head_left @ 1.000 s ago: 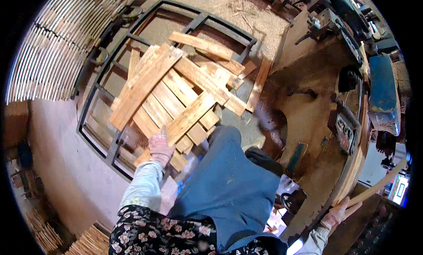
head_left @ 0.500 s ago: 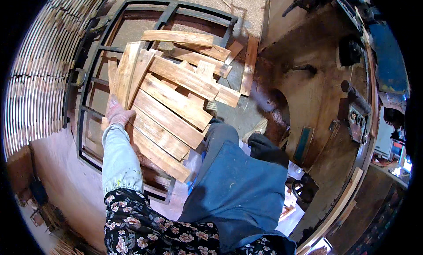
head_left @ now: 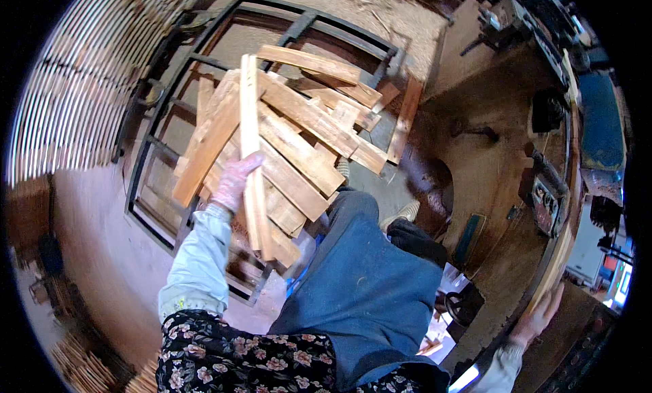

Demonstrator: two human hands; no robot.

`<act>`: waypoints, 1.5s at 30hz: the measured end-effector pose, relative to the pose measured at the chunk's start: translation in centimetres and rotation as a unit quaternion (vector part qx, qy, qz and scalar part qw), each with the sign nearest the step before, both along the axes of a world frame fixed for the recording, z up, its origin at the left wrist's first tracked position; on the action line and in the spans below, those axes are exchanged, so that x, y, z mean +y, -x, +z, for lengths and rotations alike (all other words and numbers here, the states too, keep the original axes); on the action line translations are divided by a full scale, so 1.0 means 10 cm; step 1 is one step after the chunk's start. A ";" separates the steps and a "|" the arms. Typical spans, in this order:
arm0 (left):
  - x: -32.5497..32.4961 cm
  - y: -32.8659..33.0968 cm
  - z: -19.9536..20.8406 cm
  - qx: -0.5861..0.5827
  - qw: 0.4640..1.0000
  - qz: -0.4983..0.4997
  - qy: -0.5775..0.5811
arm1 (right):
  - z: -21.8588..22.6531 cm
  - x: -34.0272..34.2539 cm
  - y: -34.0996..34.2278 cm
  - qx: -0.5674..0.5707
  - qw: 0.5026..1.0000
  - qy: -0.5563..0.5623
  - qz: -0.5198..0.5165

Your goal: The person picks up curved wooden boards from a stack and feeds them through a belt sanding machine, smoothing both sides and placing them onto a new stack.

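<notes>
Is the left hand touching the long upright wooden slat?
Touching. The head view shows the left hand with its fingers wrapped against the long wooden slat, lifted on edge above the pile of slats.

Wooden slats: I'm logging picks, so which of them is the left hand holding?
The long narrow slat standing on edge, running almost straight up the picture; the left hand grips its middle. The others lie flat and crisscrossed.

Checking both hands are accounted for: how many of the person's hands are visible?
2: the left hand grips a long pale wooden slat over the pile; the right hand rests at the workbench edge, lower right.
</notes>
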State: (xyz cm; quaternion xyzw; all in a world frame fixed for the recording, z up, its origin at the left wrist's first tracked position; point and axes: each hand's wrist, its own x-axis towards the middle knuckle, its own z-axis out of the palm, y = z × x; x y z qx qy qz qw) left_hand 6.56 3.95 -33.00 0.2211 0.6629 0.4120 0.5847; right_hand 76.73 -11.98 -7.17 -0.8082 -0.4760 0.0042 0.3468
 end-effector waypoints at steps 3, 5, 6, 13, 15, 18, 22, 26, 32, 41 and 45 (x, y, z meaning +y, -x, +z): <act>0.00 -0.78 0.74 -0.196 0.977 0.001 -0.085 | 0.02 0.37 0.07 -0.172 0.984 0.046 0.014; 0.05 -1.52 1.20 -0.258 0.957 -0.013 -0.129 | -0.01 0.50 0.60 -0.002 0.984 0.051 0.171; 0.04 -1.92 1.31 -0.228 0.963 -0.025 -0.139 | 0.12 0.53 1.20 0.108 0.971 0.067 0.201; -0.69 -4.17 2.21 -0.364 0.855 -0.177 -0.323 | 0.60 -0.47 1.95 0.278 0.940 0.180 0.085; -0.70 -4.05 2.39 -0.218 0.846 -0.294 -0.387 | 0.67 -1.04 1.67 0.218 0.968 0.120 0.015; 0.00 -3.57 1.66 0.000 0.905 -0.266 -0.333 | 0.53 -2.09 1.33 0.065 0.973 0.202 -0.093; 0.99 -2.17 0.35 0.292 0.911 -0.289 0.019 | 0.09 -3.26 1.14 0.052 0.985 0.124 -0.111; 0.76 -0.33 -0.26 0.549 0.815 -0.182 -0.035 | 0.01 -3.15 1.06 0.006 0.974 0.134 -0.184; 0.46 0.99 -0.58 0.631 0.725 -0.164 0.222 | 0.07 -1.40 0.59 0.110 0.966 -0.091 -0.215; 0.33 0.92 -0.39 0.598 0.714 -0.239 0.276 | 0.04 0.00 0.08 0.087 0.991 -0.065 -0.082; -0.25 0.35 -0.19 0.512 0.841 -0.031 0.172 | 0.03 -0.52 0.33 0.093 0.996 0.004 -0.001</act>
